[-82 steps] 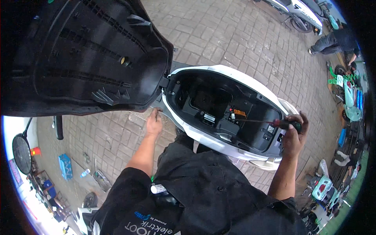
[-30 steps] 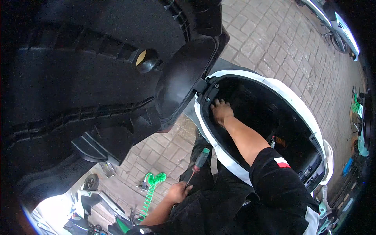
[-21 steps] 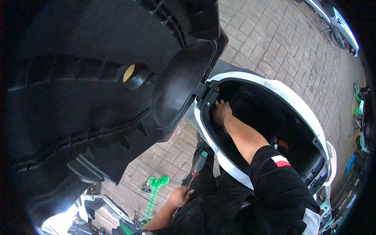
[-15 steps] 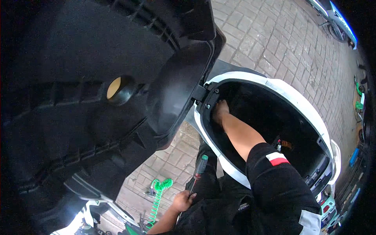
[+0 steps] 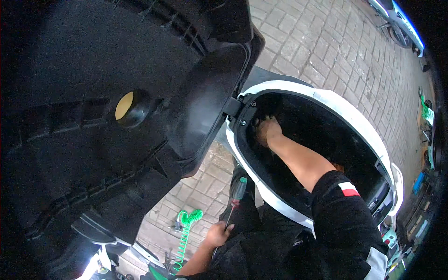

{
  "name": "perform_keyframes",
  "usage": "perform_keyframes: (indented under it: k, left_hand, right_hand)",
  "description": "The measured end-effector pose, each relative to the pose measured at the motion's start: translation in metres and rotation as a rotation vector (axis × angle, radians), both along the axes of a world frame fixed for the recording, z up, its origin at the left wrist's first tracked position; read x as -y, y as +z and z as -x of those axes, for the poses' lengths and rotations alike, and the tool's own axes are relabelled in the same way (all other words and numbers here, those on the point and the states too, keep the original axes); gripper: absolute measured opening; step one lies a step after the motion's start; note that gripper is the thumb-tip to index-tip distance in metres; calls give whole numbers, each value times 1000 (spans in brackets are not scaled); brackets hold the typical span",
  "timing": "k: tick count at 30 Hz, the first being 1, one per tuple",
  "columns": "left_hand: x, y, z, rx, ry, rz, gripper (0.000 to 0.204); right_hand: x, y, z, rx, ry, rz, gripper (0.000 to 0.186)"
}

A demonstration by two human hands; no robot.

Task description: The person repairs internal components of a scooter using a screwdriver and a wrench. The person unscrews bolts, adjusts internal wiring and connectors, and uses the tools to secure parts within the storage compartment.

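Note:
My left hand [image 5: 218, 233] is closed round the metal shaft of a screwdriver, its green-and-red handle [image 5: 241, 189] upright beside my dark trousers. My right hand [image 5: 268, 130] reaches down inside the black storage compartment [image 5: 303, 126] of a white-bodied scooter [image 5: 350, 112], at the end near the hinge [image 5: 231, 107]. Its fingers are curled in shadow; what they grip, if anything, I cannot make out. The large black underside of the raised seat [image 5: 84, 65] fills the left, with a round pale-centred opening [image 5: 125, 106]. A small orange part [image 5: 339, 167] shows partly behind my right forearm.
Grey paving bricks [image 5: 308, 37] surround the scooter. A coiled green hose [image 5: 189, 219] lies at lower left, near part of another white vehicle [image 5: 147, 252]. Another two-wheeler [image 5: 399, 32] stands at upper right, and more parts and green coils [image 5: 427, 112] line the right rim.
The screwdriver has passed from my right hand to my left since the earliest frame. My right hand moved down into the compartment's hinge end. The view shifted, with the raised seat filling more of it.

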State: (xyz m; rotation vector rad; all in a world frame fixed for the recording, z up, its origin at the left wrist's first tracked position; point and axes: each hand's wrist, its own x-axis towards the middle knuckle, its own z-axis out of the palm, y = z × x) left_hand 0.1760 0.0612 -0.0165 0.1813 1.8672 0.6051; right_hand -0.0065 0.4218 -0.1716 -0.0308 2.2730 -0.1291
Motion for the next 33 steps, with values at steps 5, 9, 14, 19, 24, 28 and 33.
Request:
perform_keyframes:
  k: [5, 9, 14, 19, 24, 28, 33]
  left_hand:
    - [-8, -2, 6, -96, -57, -34, 44]
    - [1, -14, 2, -106, -93, -48, 46]
    - [0, -14, 7, -146, -54, -109, 44]
    - [7, -21, -2, -165, -69, -92, 41]
    - [9, -20, 2, -141, -99, -71, 40]
    - [13, -27, -1, -175, -136, -69, 27]
    - [11, -28, -4, -154, -70, -102, 24]
  right_hand:
    - [-29, 29, -35, -183, -115, 101, 48]
    - [-43, 43, -47, -185, -208, 194, 45]
    - [-46, 44, -58, -167, -338, 309, 45]
    - [-19, 63, -52, -199, -317, 179, 43]
    - [-9, 50, -63, -258, -327, 173, 49]
    - [-10, 50, -63, -195, -369, 254, 54]
    - [-6, 54, -57, -156, -367, 324, 53]
